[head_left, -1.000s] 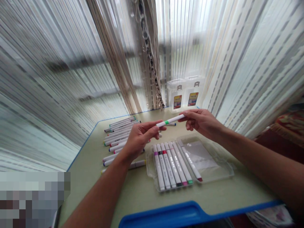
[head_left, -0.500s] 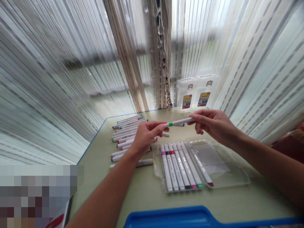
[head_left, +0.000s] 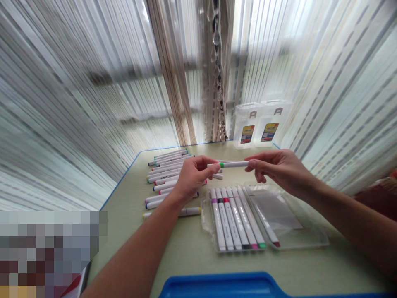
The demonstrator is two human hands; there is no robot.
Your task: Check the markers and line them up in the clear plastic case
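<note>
Between my two hands a white marker (head_left: 235, 164) with a green band is held level above the table. My left hand (head_left: 198, 174) pinches its left end, close to the green band. At the other end, the fingers of my right hand (head_left: 273, 167) are closed on the white barrel. Below them lies an open clear plastic case (head_left: 211, 236). Several white markers (head_left: 232, 219) stand side by side in its left half. One marker with a dark red end (head_left: 266, 225) rests in the right half, beside a pale sheet (head_left: 279, 211).
Many loose markers (head_left: 167, 171) lie in a rough column on the left of the table (head_left: 124, 231). Two clear upright cases (head_left: 246, 124) with labels stand at the back right, before string curtains (head_left: 124, 95). A blue moulded tray edge (head_left: 220, 285) runs along the front.
The held marker has gone from a slant to nearly level. My right hand has come slightly lower, and my left fingers now sit closer to the green band. The view has shifted a little.
</note>
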